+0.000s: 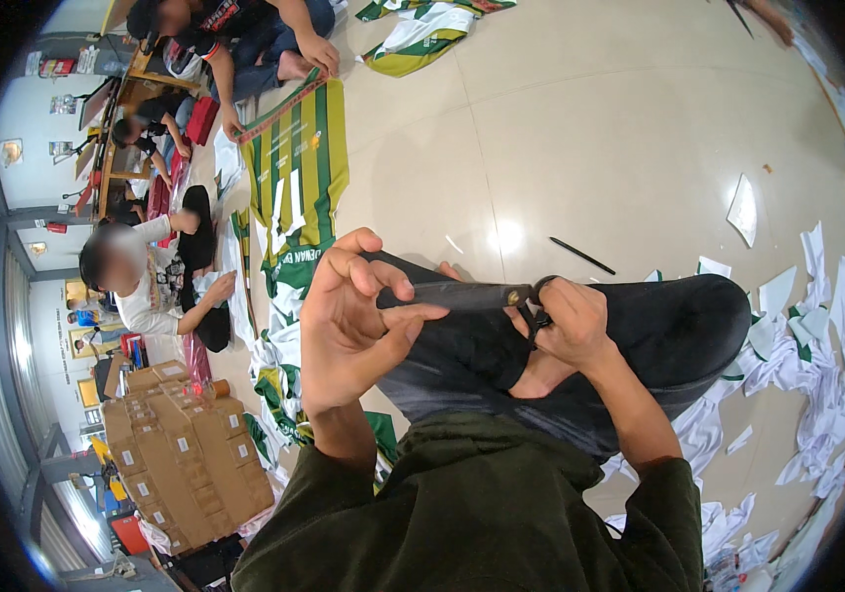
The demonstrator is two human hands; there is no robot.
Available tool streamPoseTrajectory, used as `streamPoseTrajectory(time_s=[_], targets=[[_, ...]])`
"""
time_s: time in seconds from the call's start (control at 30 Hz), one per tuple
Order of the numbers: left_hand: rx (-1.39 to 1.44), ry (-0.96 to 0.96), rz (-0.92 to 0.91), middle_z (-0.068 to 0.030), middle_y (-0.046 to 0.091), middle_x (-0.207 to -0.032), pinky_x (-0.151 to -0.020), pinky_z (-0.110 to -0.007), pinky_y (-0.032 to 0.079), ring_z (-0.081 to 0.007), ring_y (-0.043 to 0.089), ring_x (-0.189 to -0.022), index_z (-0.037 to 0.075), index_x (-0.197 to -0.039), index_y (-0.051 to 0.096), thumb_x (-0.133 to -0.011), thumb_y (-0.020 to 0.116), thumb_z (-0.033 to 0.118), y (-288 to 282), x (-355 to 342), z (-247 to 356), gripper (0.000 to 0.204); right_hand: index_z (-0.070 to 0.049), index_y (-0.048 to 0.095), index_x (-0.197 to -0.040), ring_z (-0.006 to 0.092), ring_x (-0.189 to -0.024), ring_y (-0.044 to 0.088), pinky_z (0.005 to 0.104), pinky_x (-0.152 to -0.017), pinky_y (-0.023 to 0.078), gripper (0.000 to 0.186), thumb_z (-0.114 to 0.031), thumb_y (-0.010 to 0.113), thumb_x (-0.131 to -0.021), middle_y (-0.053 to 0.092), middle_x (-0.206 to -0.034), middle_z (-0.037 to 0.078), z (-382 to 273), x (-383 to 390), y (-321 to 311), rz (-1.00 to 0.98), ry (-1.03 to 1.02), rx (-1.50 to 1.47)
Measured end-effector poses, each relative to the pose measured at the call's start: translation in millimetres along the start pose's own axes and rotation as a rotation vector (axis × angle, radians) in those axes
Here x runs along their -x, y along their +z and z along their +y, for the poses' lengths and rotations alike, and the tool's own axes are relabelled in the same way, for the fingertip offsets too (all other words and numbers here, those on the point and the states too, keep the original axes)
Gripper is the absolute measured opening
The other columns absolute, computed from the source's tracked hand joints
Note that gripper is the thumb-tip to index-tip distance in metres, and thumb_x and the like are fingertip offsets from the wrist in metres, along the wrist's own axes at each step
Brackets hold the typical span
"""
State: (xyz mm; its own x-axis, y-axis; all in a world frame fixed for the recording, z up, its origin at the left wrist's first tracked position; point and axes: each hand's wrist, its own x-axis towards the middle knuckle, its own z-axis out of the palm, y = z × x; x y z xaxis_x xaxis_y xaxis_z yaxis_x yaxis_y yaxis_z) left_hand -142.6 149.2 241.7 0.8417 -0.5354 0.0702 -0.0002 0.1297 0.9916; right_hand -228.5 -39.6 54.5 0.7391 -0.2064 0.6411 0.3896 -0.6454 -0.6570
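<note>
A pair of dark scissors point(477, 296) lies sideways above my lap, blades pointing left and apparently closed. My right hand point(573, 321) is wrapped around the black handles, just right of the pivot screw. At the blade end, my left hand point(348, 321) has its palm turned to view. Its fingers curl about the blades, with thumb and index finger close together below them. The tip is partly hidden among those fingers. Under both hands are my legs in black trousers point(679, 311).
A black pen-like stick point(582, 255) and a white scrap point(741, 211) lie on the tiled floor. White cloth offcuts point(822, 395) are strewn at right. Green-striped jersey panels point(294, 163) spread at left, near seated co-workers point(136, 271). Cardboard boxes point(181, 449) stand lower left.
</note>
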Motion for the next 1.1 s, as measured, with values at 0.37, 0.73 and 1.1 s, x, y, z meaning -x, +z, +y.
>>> streamPoseTrajectory(time_s=[0.37, 0.73, 1.1], targets=[[-0.189, 0.288, -0.003, -0.0133, 0.032, -0.125, -0.084, -0.035, 0.063, -0.0156, 0.057, -0.097, 0.005, -0.099, 0.043, -0.065, 0.069, -0.023, 2, 2, -11, 0.052, -0.006, 0.053, -0.069, 0.0261, -0.052, 0.052, 0.0347, -0.047, 0.041, 0.038, -0.023, 0.086, -0.062, 0.050, -0.065, 0.008, -15, -17, -11, 0.034, 0.038, -0.009], [-0.115, 0.291, -0.011, -0.0143, 0.031, -0.126, -0.086, -0.034, 0.063, -0.0156, 0.057, -0.097, 0.004, -0.096, 0.045, -0.069, 0.067, -0.021, 14, 6, -25, 0.043, -0.002, 0.052, -0.068, 0.0269, -0.052, 0.050, 0.0348, -0.047, 0.039, 0.040, -0.024, 0.085, -0.063, 0.048, -0.064, 0.010, -15, -15, -9, 0.078, -0.031, -0.005], [0.146, 0.291, 0.100, -0.0091, 0.031, -0.129, -0.111, -0.042, 0.045, -0.0144, 0.055, -0.102, 0.007, -0.098, 0.044, -0.079, 0.069, -0.013, 34, 12, -61, 0.038, -0.004, 0.051, -0.068, 0.0260, -0.051, 0.050, 0.0336, -0.046, 0.039, 0.038, -0.020, 0.084, -0.062, 0.048, -0.064, 0.009, -5, -6, -6, 0.092, -0.010, 0.011]])
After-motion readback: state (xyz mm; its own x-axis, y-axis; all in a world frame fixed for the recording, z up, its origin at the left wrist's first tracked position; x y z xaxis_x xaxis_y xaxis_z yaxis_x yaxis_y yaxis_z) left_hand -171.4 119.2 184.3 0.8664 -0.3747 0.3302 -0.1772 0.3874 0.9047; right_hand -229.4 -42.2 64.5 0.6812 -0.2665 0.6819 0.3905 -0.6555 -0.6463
